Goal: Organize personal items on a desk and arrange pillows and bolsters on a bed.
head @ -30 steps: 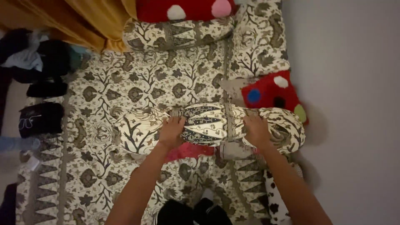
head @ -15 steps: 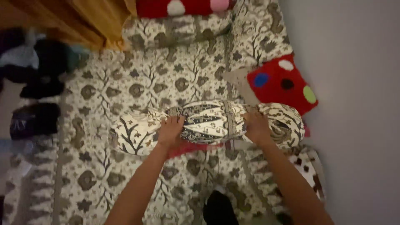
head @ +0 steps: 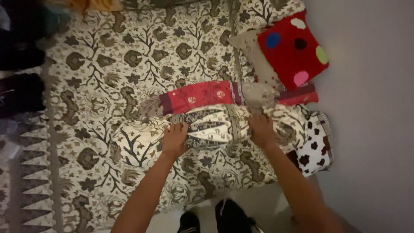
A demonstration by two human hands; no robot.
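A long bolster pillow (head: pixel 215 125) in a cream cover with dark leaf print lies across the bed near its front edge. My left hand (head: pixel 174 139) grips it left of its middle. My right hand (head: pixel 261 129) grips it further right. Both hands press down with fingers curled over the cover. Just behind the bolster lies a second long pillow in a red patterned cover (head: pixel 202 96), touching it along its length.
The bed carries a cream sheet (head: pixel 108 73) with a brown flower print. A red cushion with coloured dots (head: pixel 293 45) sits at the right, by a grey wall (head: pixel 371 116). A white pillow with black spots (head: pixel 317 149) lies beside the bolster's right end. Dark clothes (head: pixel 21 90) lie left.
The bolster has come toward the bed's front edge with both hands on it, uncovering the red pillow behind it. The view has tilted down and moved closer.
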